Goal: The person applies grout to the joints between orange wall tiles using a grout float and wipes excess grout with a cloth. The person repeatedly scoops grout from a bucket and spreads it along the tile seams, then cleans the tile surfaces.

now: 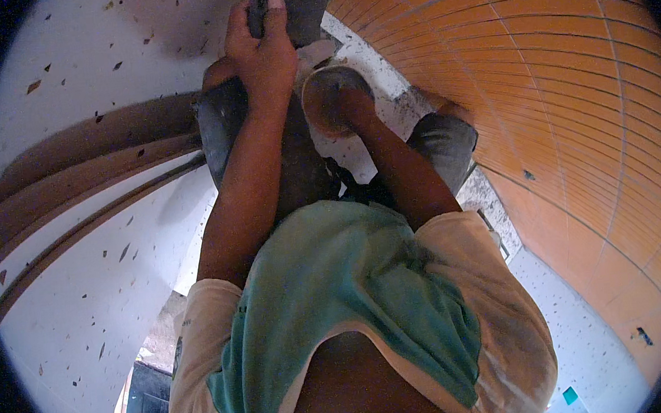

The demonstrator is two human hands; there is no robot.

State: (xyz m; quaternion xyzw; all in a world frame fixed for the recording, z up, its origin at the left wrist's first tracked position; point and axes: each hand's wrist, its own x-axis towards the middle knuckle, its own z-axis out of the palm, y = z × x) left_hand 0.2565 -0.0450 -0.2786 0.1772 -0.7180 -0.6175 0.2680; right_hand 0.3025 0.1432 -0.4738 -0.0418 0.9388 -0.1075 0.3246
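Near the top of the view, my left hand (263, 55) is closed on a flat dark grey piece (307, 10), its thumb lying across the near side. I cannot make out exactly what this piece is. Just below and to the right sits a round, brownish bowl (322, 115) between my knees. My right hand (354, 105) reaches down into it, and its fingers are hidden in shadow there. A pale, crumpled-looking bit (317, 52) lies between the grey piece and the bowl.
A wall of orange tiles (522, 75) with dark joints rises on the right. On the left are white speckled surfaces (75, 320) crossed by brown bands (100, 139). My bent legs in dark trousers (446, 147) flank the bowl. A dark object (148, 407) stands at lower left.
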